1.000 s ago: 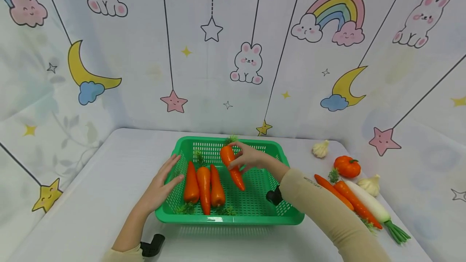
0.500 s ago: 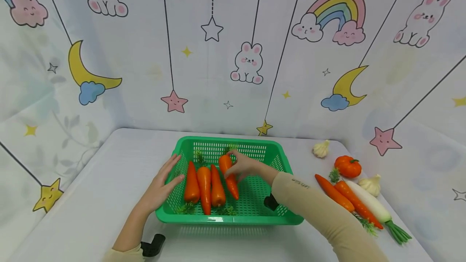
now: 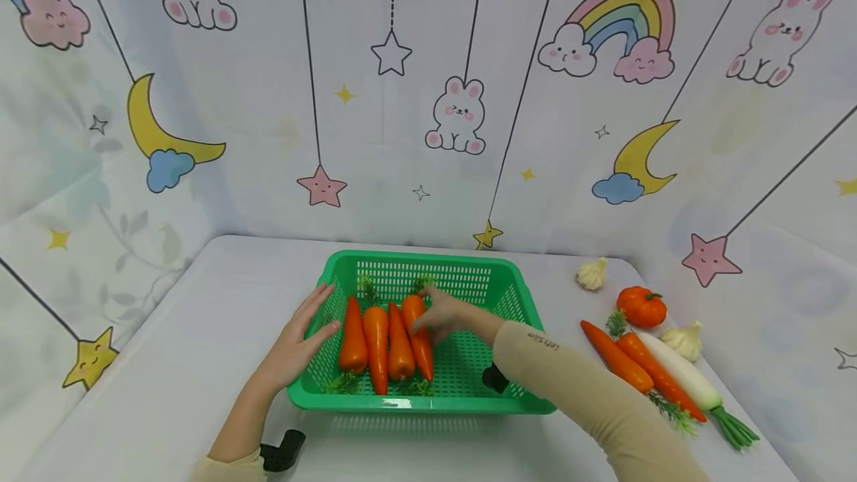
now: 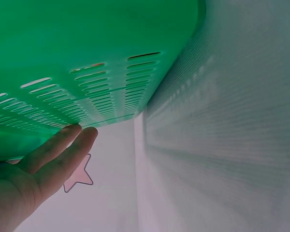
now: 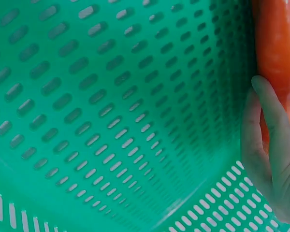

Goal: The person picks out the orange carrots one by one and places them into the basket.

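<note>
In the head view, a green slotted plastic basket [image 3: 469, 403] holds several orange carrots side by side with feathery green tops. My right hand [image 3: 445, 316] reaches inside and holds the rightmost carrot [image 3: 423, 352] at its upper part; this carrot lies next to another carrot [image 3: 400, 352]. Fingers [image 5: 273, 116] touch that carrot's side in the right wrist view; the far side of the grip is hidden. My left hand [image 3: 294, 344], fingers extended and thumb apart, rests against the basket's left side. In the left wrist view its fingertips [image 4: 89, 135] reach the slotted wall.
Right of the basket on the white table [image 3: 254, 281] lie two carrots [image 3: 616, 355], a white radish [image 3: 679, 370], a small orange pumpkin [image 3: 641, 306] and two garlic bulbs [image 3: 592, 274]. A patterned cloth [image 3: 375, 117] hangs behind the table.
My right hand has lowered the rightmost carrot into the basket and shifted it left, against the other carrots. The left hand has stayed in place at the basket's side.
</note>
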